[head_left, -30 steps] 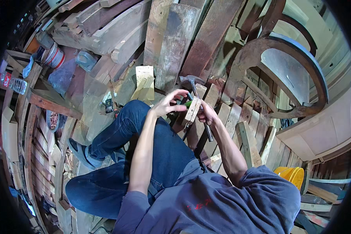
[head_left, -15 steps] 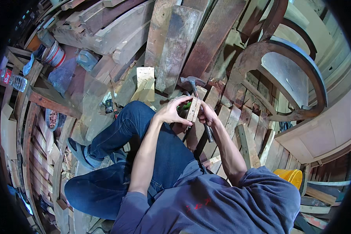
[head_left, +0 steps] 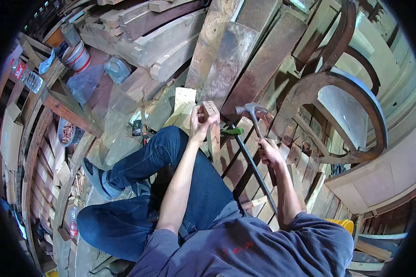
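Observation:
My left hand (head_left: pixel 201 123) is closed around the upper part of a wooden block (head_left: pixel 212 138), which stands upright beside my raised knee. My right hand (head_left: pixel 269 151) grips the handle of a claw hammer (head_left: pixel 253 109), its metal head pointing away from me and raised to the right of the block. Between my hands, a long dark bar (head_left: pixel 255 170) runs toward my body. A green piece (head_left: pixel 233 131) lies across the bar's far end; I cannot tell whether the two are joined.
Thick planks (head_left: pixel 226 60) lie beyond my hands. A curved wooden chair frame (head_left: pixel 305 81) stands at the right, above a slatted wooden surface. To the left are a bucket (head_left: pixel 77 57), a blue jug (head_left: pixel 117 69), a plastic bottle (head_left: pixel 27 76) and more timber. A yellow bucket (head_left: pixel 342 224) is near my right shoulder.
My hands have moved apart. The right has swung the hammer out to the right, off the block, while the left has turned the block upright. The green piece and bar now show more fully.

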`<state>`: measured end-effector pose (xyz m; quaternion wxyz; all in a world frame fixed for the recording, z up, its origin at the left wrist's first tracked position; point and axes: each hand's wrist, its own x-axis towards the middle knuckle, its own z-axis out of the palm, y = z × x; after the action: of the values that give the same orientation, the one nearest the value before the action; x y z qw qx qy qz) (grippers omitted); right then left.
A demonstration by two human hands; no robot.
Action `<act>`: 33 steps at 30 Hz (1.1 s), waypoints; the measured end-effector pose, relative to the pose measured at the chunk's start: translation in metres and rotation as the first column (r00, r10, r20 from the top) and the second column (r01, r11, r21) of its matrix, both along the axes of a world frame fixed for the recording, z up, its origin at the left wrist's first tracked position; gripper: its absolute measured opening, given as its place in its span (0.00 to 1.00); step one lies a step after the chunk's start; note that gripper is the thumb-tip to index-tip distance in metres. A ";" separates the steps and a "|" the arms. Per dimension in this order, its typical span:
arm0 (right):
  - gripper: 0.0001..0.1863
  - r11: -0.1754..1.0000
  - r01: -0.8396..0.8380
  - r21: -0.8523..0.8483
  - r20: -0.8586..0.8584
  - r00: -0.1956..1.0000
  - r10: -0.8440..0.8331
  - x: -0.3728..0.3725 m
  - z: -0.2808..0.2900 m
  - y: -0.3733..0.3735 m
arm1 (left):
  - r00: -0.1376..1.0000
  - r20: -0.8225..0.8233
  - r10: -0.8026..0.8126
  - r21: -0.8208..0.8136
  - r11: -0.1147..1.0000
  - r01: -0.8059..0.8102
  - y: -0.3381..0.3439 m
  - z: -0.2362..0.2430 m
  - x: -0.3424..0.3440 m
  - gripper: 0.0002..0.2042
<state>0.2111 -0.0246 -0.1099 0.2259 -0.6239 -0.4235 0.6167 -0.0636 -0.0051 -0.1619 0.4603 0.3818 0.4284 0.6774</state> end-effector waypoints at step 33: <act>0.27 0.869 -0.472 0.146 0.730 0.645 0.227 0.051 0.042 -0.045 | 0.859 -0.284 -0.427 -0.742 0.665 0.085 -0.008 -0.095 0.053 0.43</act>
<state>0.2617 -0.0697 -0.0675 0.0249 -0.6667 -0.6854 0.2919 -0.0110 -0.0135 -0.2571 0.5559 0.3744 0.6859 0.2835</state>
